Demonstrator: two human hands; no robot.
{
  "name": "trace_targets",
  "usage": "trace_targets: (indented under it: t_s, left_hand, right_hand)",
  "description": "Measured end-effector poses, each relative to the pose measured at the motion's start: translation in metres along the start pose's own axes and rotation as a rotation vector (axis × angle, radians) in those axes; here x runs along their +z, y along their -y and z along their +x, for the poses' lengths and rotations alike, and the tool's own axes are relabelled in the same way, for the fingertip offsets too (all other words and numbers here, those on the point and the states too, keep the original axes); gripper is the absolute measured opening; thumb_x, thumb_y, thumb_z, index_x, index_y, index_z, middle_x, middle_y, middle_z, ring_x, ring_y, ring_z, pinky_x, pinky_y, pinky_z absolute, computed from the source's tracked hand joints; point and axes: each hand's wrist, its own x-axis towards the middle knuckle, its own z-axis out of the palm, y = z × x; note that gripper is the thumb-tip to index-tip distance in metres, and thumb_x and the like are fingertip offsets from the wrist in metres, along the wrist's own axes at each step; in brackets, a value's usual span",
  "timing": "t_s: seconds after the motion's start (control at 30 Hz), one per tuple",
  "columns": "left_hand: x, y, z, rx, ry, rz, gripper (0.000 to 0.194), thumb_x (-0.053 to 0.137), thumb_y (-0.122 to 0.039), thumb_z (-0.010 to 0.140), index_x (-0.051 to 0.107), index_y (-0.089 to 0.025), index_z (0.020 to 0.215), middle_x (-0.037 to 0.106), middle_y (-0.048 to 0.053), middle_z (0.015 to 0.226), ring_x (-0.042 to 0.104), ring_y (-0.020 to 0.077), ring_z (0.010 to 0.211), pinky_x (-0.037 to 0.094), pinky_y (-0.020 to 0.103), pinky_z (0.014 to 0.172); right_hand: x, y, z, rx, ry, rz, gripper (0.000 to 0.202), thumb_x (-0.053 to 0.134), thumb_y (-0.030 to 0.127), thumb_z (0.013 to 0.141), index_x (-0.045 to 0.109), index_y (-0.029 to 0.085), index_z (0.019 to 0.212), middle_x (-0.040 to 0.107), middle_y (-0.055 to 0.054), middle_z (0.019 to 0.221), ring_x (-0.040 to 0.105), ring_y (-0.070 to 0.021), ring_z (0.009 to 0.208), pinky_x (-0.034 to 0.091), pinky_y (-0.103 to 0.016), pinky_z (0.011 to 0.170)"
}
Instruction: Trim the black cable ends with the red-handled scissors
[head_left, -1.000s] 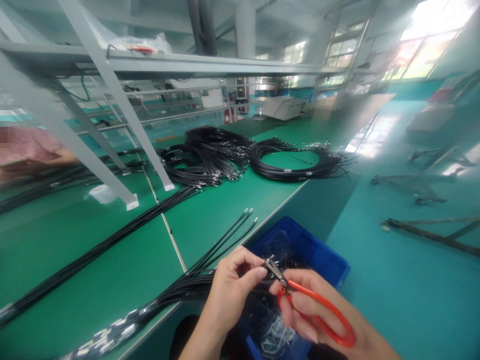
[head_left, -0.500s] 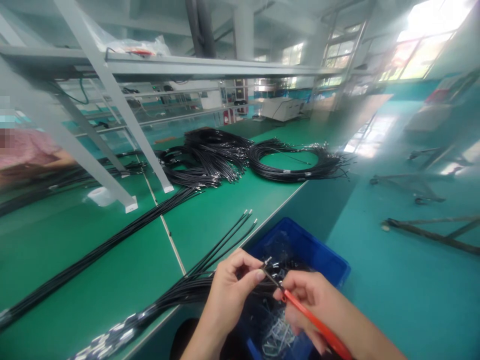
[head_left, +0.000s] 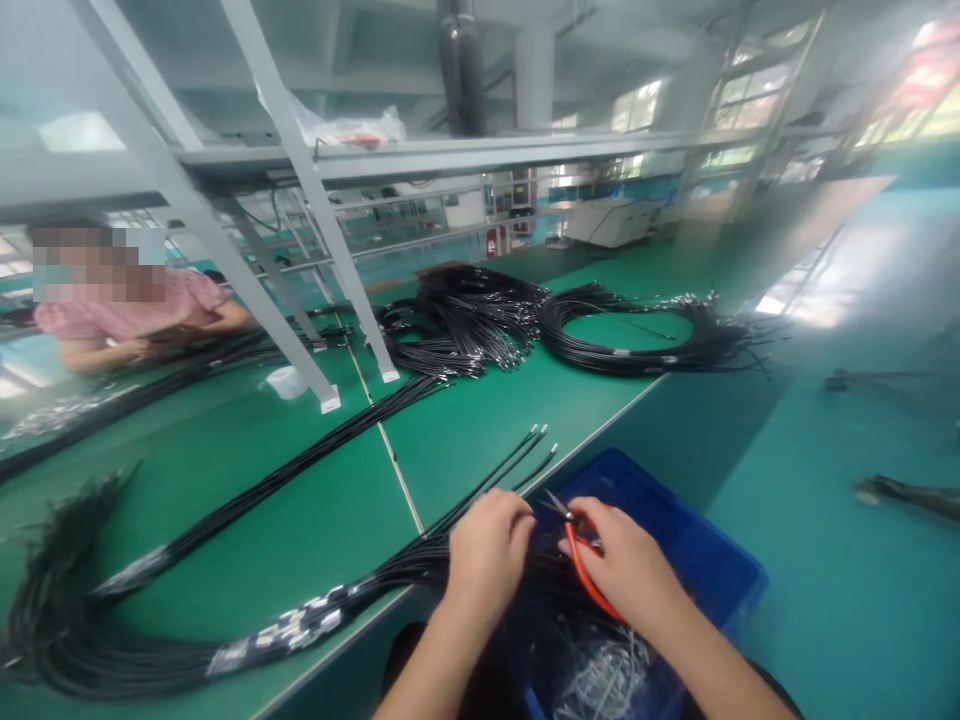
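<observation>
The view has swung left since the earlier pic, so more of the green table & a person in pink now show. The L hand has rolled over, knuckles up. The red snips have gone from a thin line at the L fingertips to blades spread in a small V.

L hand fingers are bent in, tips hidden, so can't tell how shut they are or what they hold. R hand has its fingers curled round the red snips, just right of the L hand. Both are at the near edge of the table, w/ the blue bin under & right of them. White bits lie in its near part.

A bunch of black cables runs from the left up to the L hand, w/ 3 pale tips past it. Far off lie a cable pile &, to its right, a cable ring.
</observation>
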Motion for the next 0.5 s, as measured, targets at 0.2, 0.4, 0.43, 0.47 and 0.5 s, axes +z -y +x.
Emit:
trace_targets:
  t_s: [0.2, 0.4, 0.43, 0.47, 0.5]
  left_hand:
    - [0.003, 0.022, 0.023, -0.118, -0.079, 0.093, 0.009, 0.059, -0.012, 0.072, 0.058, -0.019, 0.077, 0.060, 0.008, 0.084, 0.053, 0.0291, 0.088, 0.037, 0.040, 0.077]
    - [-0.007, 0.002, 0.015, -0.106, -0.027, -0.052, 0.014, 0.051, -0.012, 0.078, 0.053, -0.023, 0.086, 0.063, -0.001, 0.076, 0.059, 0.0194, 0.074, 0.041, 0.030, 0.069]
    - [-0.011, -0.006, 0.012, -0.072, -0.009, -0.119, 0.015, 0.051, -0.014, 0.080, 0.052, -0.025, 0.091, 0.064, -0.001, 0.081, 0.059, 0.0182, 0.077, 0.042, 0.028, 0.070]
    - [-0.014, -0.015, 0.009, -0.029, 0.013, -0.230, 0.016, 0.051, -0.015, 0.081, 0.053, -0.025, 0.094, 0.065, -0.001, 0.086, 0.060, 0.0179, 0.080, 0.042, 0.027, 0.072]
    - [-0.017, -0.025, 0.006, 0.018, 0.037, -0.331, 0.015, 0.051, -0.017, 0.082, 0.054, -0.026, 0.094, 0.065, -0.001, 0.088, 0.059, 0.0177, 0.082, 0.042, 0.027, 0.073]
  right_hand:
    - [0.023, -0.019, -0.015, 0.025, 0.118, 0.105, 0.011, 0.070, 0.020, 0.061, 0.065, 0.026, 0.069, 0.064, 0.004, 0.052, 0.061, -0.0177, 0.049, 0.043, -0.023, 0.049]
    - [-0.024, -0.022, -0.018, 0.223, -0.469, 0.199, 0.042, 0.053, 0.045, 0.080, 0.046, 0.019, 0.114, 0.064, -0.010, 0.095, 0.062, -0.0234, 0.084, 0.048, -0.034, 0.073]
    - [-0.033, -0.017, -0.018, 0.218, -0.530, 0.251, 0.044, 0.056, 0.046, 0.079, 0.046, 0.021, 0.113, 0.062, -0.008, 0.097, 0.062, -0.0219, 0.084, 0.049, -0.032, 0.073]
    - [-0.040, -0.010, -0.019, 0.199, -0.557, 0.443, 0.043, 0.063, 0.044, 0.074, 0.049, 0.022, 0.109, 0.061, -0.004, 0.090, 0.061, -0.0199, 0.076, 0.050, -0.030, 0.067]
    - [-0.046, -0.001, -0.020, 0.186, -0.526, 0.619, 0.041, 0.066, 0.041, 0.072, 0.051, 0.022, 0.105, 0.058, 0.001, 0.077, 0.059, -0.0162, 0.062, 0.050, -0.028, 0.059]
